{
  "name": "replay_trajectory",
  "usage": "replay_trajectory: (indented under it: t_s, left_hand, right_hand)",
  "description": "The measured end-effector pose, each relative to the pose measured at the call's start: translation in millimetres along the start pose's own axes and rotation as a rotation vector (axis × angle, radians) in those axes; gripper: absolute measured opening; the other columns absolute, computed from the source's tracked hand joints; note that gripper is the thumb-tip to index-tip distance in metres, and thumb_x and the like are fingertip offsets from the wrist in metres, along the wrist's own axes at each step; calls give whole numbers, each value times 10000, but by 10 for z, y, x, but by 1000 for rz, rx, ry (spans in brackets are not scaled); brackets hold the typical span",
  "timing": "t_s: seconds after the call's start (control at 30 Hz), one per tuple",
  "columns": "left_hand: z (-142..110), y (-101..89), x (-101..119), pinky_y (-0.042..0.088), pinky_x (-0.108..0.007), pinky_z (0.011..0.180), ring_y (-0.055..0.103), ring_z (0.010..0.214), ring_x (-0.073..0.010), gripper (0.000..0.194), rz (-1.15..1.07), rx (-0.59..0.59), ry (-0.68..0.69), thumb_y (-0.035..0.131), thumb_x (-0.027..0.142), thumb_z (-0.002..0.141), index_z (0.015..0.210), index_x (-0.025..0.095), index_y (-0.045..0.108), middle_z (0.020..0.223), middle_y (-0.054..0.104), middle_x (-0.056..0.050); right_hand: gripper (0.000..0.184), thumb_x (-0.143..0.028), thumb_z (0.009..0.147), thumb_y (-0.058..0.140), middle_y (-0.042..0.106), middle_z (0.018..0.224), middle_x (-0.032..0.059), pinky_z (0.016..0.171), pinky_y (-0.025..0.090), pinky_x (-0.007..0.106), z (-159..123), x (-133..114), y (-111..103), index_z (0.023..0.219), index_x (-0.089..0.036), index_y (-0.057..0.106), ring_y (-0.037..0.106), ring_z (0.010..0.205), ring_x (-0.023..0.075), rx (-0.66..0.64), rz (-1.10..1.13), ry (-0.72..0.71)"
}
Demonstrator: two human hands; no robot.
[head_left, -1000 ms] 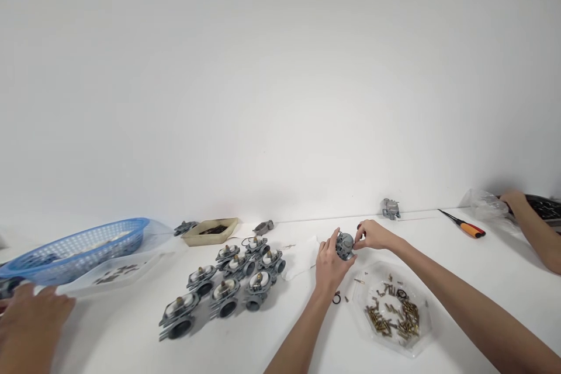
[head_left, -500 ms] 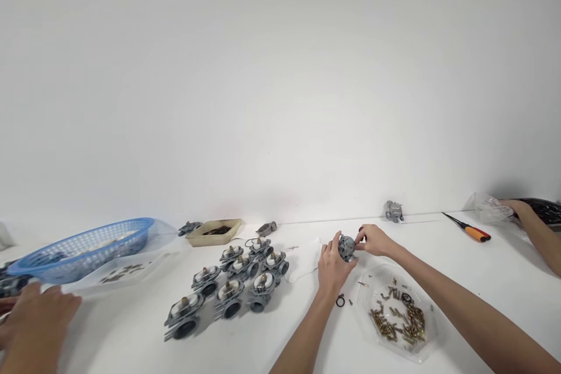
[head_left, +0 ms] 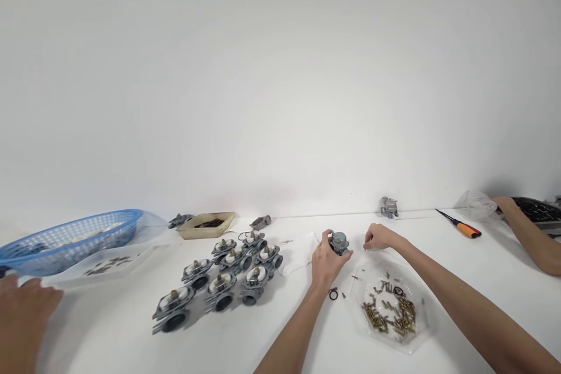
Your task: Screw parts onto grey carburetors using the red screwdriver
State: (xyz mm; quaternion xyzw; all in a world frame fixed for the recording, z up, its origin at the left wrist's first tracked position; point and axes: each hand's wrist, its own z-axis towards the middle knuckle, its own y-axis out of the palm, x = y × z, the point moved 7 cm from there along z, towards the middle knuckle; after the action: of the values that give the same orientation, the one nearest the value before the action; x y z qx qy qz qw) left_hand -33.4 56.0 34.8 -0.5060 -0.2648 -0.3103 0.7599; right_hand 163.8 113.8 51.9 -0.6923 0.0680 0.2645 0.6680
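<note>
My left hand is wrapped round a small grey metal carburetor, which it holds just over the white table. My right hand is a little to the right, apart from the carburetor, with thumb and fingers pinched together. A tiny dark bit shows at its fingertips, too small to name. Below it sits a clear plastic tray with brass-coloured screws and small fittings. A black rubber ring lies beside the tray. Left of my hands stand several carburetor bodies with white floats and brass tops.
At left are a blue basket, a clear shallow tray and another person's hand. A beige tray and a single carburetor stand near the wall. Screwdrivers lie right, near another person's arm.
My right hand has drawn away from the carburetor, and a gap now shows between them. My left hand still holds the carburetor. The whole view has shifted slightly.
</note>
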Motion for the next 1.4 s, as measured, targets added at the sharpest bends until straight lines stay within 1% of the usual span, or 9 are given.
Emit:
replay_trajectory:
  t_s: [0.1,0.2,0.3,0.43,0.57,0.73,0.9,1.13,1.4]
  left_hand:
    - [-2,2,6,473,-383,880,650,1050,-306,656,-40,-16,-4,764,429,688,1247,246,473,1102,706,-73]
    - [-4,5,4,475,-385,880,648,1048,-308,648,-60,-29,-10,765,431,677,1230,249,481,1075,709,-64]
    - [-4,9,-8,475,-387,883,648,1042,-305,655,-73,-39,-35,767,437,666,1229,251,488,1068,705,-62]
    - [0,21,-7,468,-393,906,640,1057,-307,656,-94,-53,-45,768,438,657,1227,259,496,1099,698,-60]
    - [11,34,-19,469,-393,916,646,1052,-299,651,-98,-46,-41,771,436,657,1225,274,500,1121,698,-49]
    - [59,58,-98,483,-391,908,675,1016,-288,628,-128,-29,-77,787,430,648,1194,270,520,1072,720,-53]
    - [91,68,-150,489,-392,901,673,1037,-295,649,-156,-20,-109,801,425,641,1207,266,526,1039,732,-59]
    - [82,54,-131,484,-397,906,668,1032,-291,652,-159,-11,-92,805,433,623,1196,272,540,1117,711,-61]
    - [65,36,-90,488,-401,880,673,1019,-300,643,-136,-35,-94,795,431,639,1204,277,527,1089,725,-60]
  right_hand:
    - [56,-245,609,740,721,614,39,588,459,269,-13,146,94,563,-214,749,663,652,214,-5,26,27]
    - [93,-276,640,724,719,663,54,625,479,284,-22,249,12,587,-202,742,653,665,211,52,75,31]
    - [124,-213,693,635,696,765,62,675,509,291,-49,382,-256,731,-194,752,660,737,207,154,162,31]
    - [353,-236,816,491,610,770,25,681,568,308,-187,614,-683,1129,-212,651,685,791,204,290,324,42]
    - [365,-419,802,676,590,794,-10,796,613,408,-485,839,-944,1103,-247,560,725,878,247,530,835,-5]
    - [477,-601,756,736,624,832,-15,797,624,459,-733,985,-726,993,-258,504,735,942,287,584,1114,17]
    - [522,-645,743,721,617,854,-21,745,628,454,-785,917,-572,988,-259,470,747,915,295,594,1099,36]
    - [501,-659,768,655,555,812,-55,662,630,418,-744,707,-425,997,-267,441,754,757,242,501,1065,39]
    - [504,-649,752,674,563,797,-48,635,635,446,-717,708,-341,1008,-268,464,727,678,220,445,1033,34]
